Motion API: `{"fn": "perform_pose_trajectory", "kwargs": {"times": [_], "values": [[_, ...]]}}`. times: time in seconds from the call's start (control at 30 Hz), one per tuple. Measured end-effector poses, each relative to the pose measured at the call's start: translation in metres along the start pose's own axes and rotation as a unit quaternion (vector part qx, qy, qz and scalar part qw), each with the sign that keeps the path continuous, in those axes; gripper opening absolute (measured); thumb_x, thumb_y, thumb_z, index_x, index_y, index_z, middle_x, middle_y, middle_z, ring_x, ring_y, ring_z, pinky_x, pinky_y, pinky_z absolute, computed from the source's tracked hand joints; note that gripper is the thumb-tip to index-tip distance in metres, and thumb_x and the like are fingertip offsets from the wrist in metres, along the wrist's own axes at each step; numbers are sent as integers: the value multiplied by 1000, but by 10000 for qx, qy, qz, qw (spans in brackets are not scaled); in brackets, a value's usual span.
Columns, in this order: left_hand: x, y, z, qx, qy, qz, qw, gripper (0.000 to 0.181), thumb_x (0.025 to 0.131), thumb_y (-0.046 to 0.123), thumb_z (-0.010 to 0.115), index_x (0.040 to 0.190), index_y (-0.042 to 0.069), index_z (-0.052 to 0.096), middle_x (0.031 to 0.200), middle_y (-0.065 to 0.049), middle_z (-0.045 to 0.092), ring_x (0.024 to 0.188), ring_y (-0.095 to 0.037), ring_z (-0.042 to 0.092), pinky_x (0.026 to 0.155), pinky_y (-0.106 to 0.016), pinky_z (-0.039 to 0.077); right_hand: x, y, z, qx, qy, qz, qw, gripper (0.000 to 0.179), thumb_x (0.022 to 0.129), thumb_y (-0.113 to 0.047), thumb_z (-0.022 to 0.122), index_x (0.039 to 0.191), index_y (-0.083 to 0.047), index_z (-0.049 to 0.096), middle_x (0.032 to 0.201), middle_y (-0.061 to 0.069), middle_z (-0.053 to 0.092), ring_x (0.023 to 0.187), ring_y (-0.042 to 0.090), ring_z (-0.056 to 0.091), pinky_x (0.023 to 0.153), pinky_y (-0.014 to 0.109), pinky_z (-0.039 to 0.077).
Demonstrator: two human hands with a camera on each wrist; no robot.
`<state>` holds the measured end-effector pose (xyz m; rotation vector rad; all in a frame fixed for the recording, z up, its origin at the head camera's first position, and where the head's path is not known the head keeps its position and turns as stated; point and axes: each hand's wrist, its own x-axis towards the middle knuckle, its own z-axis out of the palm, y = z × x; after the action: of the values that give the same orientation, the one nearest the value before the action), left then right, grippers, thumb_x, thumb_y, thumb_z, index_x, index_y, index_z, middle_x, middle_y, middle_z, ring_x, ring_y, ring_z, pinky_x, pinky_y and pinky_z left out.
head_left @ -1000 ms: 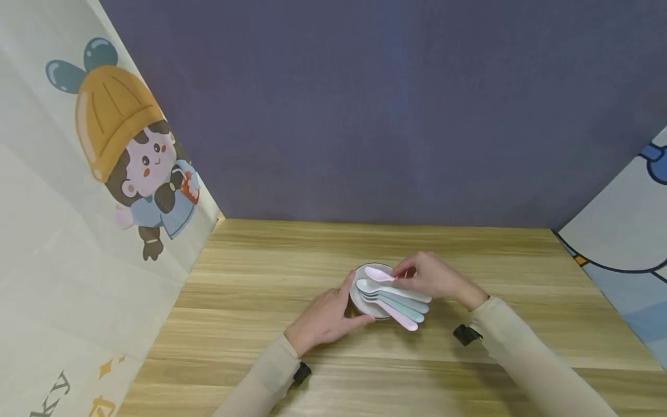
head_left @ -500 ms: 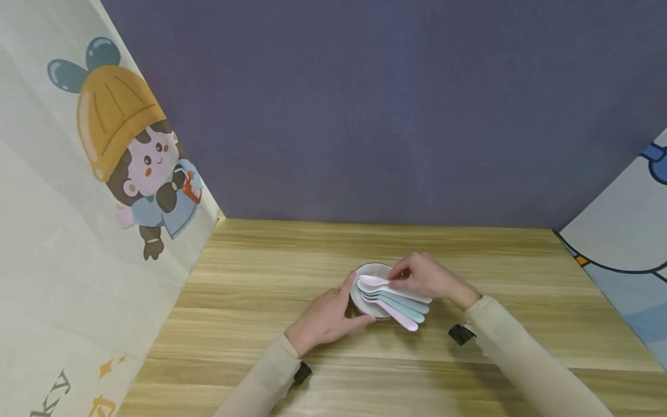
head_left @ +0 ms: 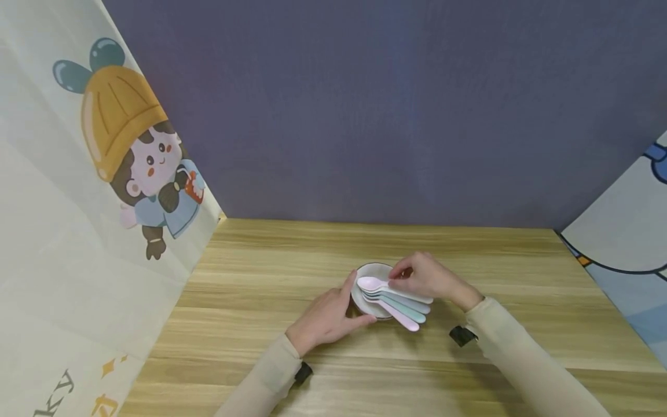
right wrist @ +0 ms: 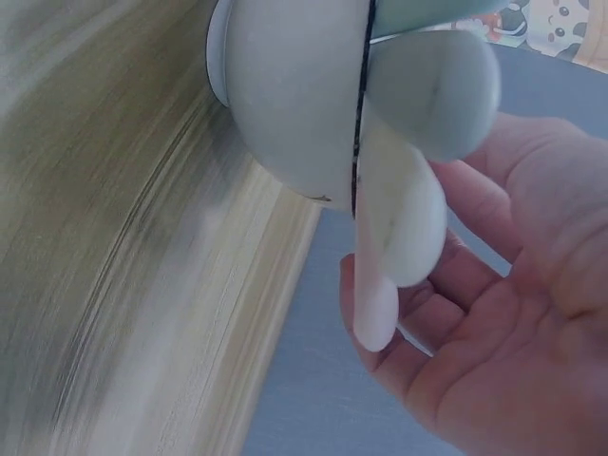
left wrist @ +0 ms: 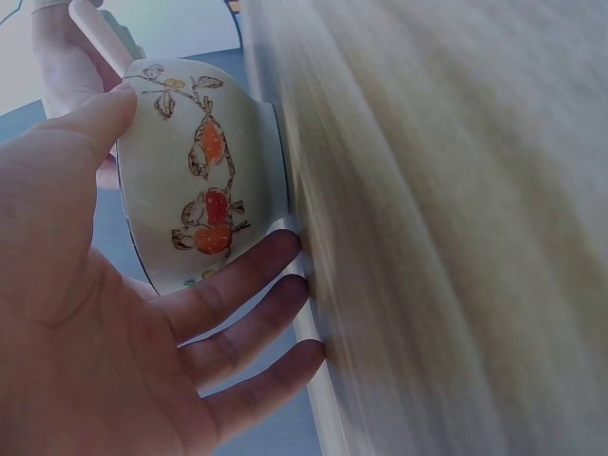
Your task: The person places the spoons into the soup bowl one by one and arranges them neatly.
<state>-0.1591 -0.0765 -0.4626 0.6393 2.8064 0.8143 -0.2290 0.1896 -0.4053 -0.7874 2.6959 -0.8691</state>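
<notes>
A small white bowl point(head_left: 359, 300) with a dark rim stands on the wooden table; orange fruit and twigs decorate its side point(left wrist: 214, 180) in the left wrist view. My left hand point(head_left: 327, 315) holds it, thumb and forefinger spread along the rim. Several plastic spoons point(head_left: 403, 317) lie fanned across the bowl, heads nested inside, handles jutting right in white, grey-blue, mint and pink. Over the white one, a pale pink spoon point(head_left: 369, 283) rests its head on the stack. My right hand point(head_left: 424, 279) pinches this pink spoon by its handle point(right wrist: 377, 313).
Wood-grain table top point(head_left: 260, 266) extends around the bowl. A dark blue-grey panel point(head_left: 365, 116) rises behind it. Cartoon-printed panels stand at the left point(head_left: 52, 231) and right point(head_left: 620, 214). Both wrists carry small black devices.
The right hand has shifted slightly left, bringing the pink spoon from beyond the white spoon down onto the stacked heads. The left hand and bowl have stayed in place.
</notes>
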Motion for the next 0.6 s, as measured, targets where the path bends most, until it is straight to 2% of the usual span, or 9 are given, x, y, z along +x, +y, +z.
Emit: {"fn": "perform_pose_trajectory", "kwargs": {"times": [0.23, 0.6], "values": [[1, -1, 0, -7, 26, -9, 10000, 112, 96, 77, 58, 172, 7, 14, 141, -18, 68, 120, -25, 68, 101, -43, 57, -5, 1, -5, 272, 229, 91, 9993, 15, 94, -17, 82, 105, -7, 85, 93, 0, 80, 79, 11, 66, 67, 23, 54], [0, 1, 1, 46, 11, -40, 10000, 113, 96, 78, 58, 172, 8, 14, 140, -16, 68, 119, -23, 68, 100, -42, 57, -21, 3, -10, 383, 611, 170, 9973, 20, 95, -22, 81, 110, -9, 84, 90, -4, 79, 81, 9, 66, 71, 23, 56]]}}
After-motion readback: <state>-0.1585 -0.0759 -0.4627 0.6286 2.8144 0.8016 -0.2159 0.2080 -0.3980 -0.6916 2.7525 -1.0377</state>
